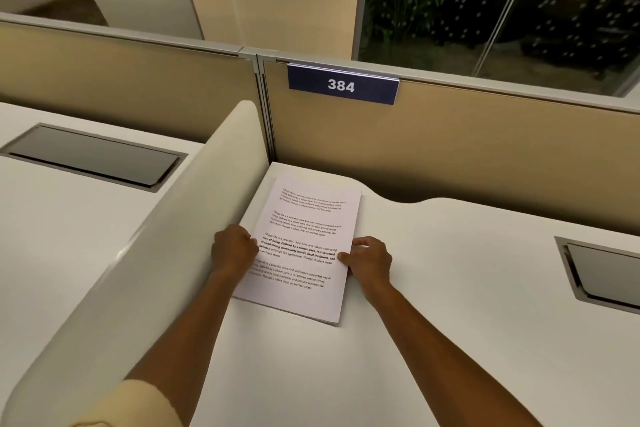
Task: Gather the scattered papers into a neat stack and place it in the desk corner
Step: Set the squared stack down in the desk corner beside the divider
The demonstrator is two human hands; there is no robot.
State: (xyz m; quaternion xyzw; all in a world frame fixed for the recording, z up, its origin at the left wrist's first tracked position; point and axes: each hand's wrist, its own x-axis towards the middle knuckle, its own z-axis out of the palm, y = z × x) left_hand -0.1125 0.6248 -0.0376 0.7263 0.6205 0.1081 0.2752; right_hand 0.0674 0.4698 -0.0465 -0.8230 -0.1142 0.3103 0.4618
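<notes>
A stack of white printed papers [304,236] lies flat on the white desk [433,305], in the far left corner where the side divider meets the back partition. The sheets look squared up, with the stack turned slightly clockwise. My left hand [233,248] is curled on the stack's left edge, close against the divider. On the right edge rests my right hand [369,258], its thumb on top of the top sheet and its fingers at the side.
A curved cream divider [166,253] rises along the left of the desk. The tan back partition [450,149] carries a blue sign reading 384 [343,85]. A grey cable hatch [602,274] is set into the desk at the right; another hatch [93,158] is on the neighbouring desk.
</notes>
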